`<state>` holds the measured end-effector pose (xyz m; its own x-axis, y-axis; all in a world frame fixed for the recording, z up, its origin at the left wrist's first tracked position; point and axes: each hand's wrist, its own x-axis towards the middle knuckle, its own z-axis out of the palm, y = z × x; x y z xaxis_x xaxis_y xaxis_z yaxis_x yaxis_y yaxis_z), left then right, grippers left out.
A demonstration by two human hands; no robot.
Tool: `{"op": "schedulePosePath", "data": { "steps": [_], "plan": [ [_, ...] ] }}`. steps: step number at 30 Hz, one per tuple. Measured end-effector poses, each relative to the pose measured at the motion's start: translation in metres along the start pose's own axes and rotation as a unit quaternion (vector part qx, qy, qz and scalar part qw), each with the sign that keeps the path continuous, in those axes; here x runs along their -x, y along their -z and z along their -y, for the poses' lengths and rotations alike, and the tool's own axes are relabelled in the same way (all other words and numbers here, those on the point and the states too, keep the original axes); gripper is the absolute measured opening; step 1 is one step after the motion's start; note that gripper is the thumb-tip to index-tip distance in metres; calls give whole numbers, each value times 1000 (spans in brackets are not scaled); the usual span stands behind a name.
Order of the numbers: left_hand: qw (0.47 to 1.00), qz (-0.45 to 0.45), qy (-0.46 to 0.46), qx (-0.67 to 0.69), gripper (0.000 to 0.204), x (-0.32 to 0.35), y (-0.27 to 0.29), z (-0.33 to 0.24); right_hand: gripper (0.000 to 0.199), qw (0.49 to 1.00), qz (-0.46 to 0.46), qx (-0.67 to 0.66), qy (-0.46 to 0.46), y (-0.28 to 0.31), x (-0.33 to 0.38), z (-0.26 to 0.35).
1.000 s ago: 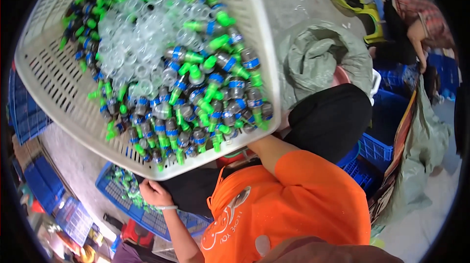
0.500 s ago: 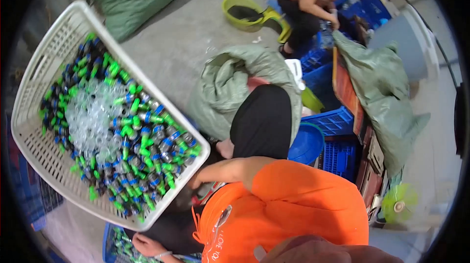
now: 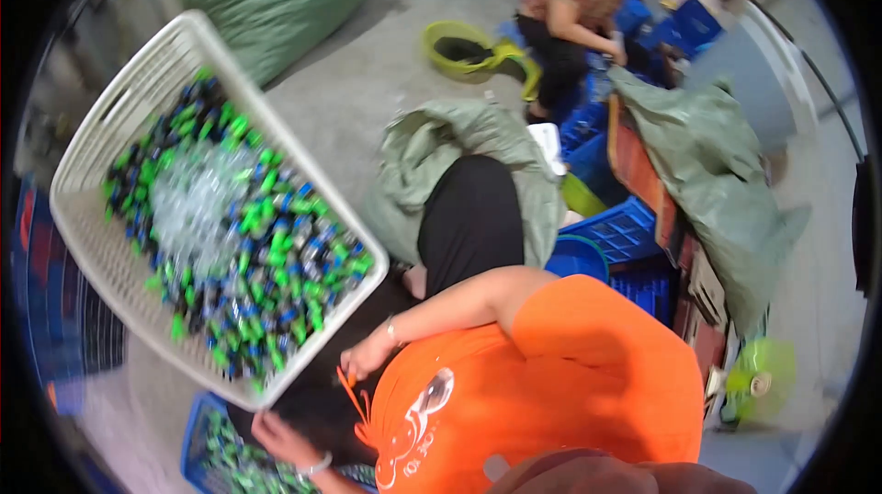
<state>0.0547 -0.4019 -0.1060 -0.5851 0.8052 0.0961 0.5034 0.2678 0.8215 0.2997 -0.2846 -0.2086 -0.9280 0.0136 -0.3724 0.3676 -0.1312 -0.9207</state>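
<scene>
My left hand, blurred, has its fingers stretched out and holds nothing. It is just under the near corner of a white plastic basket, beside a blue crate; I cannot tell whether it touches either. The tilted basket holds many small tube-shaped pieces in green, blue and dark colours, with a heap of clear plastic pieces on top. Over my lap, my right hand has its fingers closed at the orange drawstring of my orange top. Similar green pieces lie in the blue crate.
An open green woven sack stands beside my black-clad knee. Farther off are a full green sack, a yellow-green basin and a seated person. Blue crates, a draped sack and a fan line the right.
My right hand has come out from beside the basket to the drawstring, which now reaches higher. My left hand has shifted slightly, its fingers nearer the basket corner. The view has moved a little.
</scene>
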Motion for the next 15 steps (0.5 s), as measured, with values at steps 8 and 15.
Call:
{"op": "schedulePosePath", "data": {
  "steps": [8,15],
  "plan": [
    [971,228,20,70,32,35,-46,-80,24,977,-59,146,147,4,70,125],
    [934,159,101,302,19,33,-56,-79,20,923,-113,317,186,17,73,180]
  ]
}}
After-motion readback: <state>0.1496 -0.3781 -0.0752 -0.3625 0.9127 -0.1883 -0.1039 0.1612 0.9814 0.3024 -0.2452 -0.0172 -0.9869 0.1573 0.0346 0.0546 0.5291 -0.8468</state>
